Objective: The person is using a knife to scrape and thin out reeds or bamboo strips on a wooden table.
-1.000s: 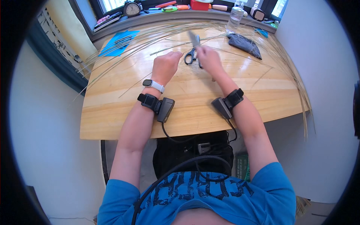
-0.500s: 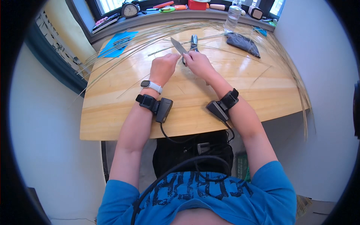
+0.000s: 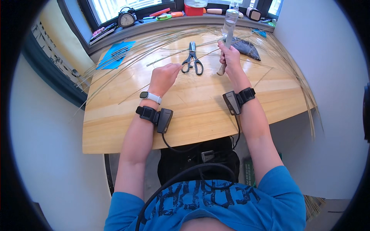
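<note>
My right hand (image 3: 230, 57) is closed around a knife (image 3: 222, 70) with a pale wooden handle, held upright with the blade pointing away from me. My left hand (image 3: 163, 77) pinches a thin pale reed strip (image 3: 154, 62) that lies across the wooden table (image 3: 192, 111). Black-handled scissors (image 3: 192, 59) lie flat on the table between the two hands, touched by neither. Many long thin reeds (image 3: 127, 54) fan out over the table's far half.
A clear plastic bottle (image 3: 230, 17) stands just beyond my right hand, beside a dark cloth bundle (image 3: 246, 48). A blue sheet (image 3: 115, 56) lies far left. The window ledge holds a clock (image 3: 126, 19) and small items. Reeds overhang the table's right edge (image 3: 304, 92).
My right hand has moved right and turned the knife upright. The scissors now lie alone on the table. My left hand has shifted slightly toward me, still on the reed.
</note>
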Motion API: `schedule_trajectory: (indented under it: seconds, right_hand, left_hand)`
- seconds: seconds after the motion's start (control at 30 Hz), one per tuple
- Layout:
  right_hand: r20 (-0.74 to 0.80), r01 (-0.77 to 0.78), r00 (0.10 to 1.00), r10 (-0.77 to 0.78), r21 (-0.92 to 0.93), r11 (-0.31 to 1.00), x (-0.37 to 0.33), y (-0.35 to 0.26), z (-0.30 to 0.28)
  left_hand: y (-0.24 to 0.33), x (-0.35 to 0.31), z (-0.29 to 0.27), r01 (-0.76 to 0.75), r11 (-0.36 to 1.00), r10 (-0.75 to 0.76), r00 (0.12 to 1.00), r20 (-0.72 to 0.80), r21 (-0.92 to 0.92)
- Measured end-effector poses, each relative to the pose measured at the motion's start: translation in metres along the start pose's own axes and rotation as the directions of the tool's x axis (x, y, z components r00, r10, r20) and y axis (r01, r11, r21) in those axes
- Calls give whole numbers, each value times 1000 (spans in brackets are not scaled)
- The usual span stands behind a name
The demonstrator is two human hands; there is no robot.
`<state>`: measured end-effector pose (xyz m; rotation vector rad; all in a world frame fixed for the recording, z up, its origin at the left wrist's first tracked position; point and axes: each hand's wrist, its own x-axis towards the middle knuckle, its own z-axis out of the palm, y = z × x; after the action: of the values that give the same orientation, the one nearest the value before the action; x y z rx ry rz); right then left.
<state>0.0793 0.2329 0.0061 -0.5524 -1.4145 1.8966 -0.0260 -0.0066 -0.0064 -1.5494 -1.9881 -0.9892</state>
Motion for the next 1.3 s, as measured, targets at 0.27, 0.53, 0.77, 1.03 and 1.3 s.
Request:
schedule_trajectory:
  seconds: [0.27,0.53,0.77,1.03,1.3]
  right_hand:
    - [108,24,994,-19,-43,999,-22,13,35]
    - [131,150,986,-99,-471,869,-31,6,42]
    - [212,336,924,-317,-847,413,-25,21,38]
    - [280,365,904,-324,-899,242,-35,22,51]
    - [325,375,926,-190,-839,394,-42,23,57]
  left_hand:
    - [2,1,2,-44,998,46,998,-42,42]
    - [-8,-3,4,10,978,1,999,-52,207]
    - [-9,-1,5,20,966,2,996,-85,259]
    - [-12,-5,4,31,965,-9,996,-85,259]
    - [-10,-4,2,34,966,-32,999,-10,255]
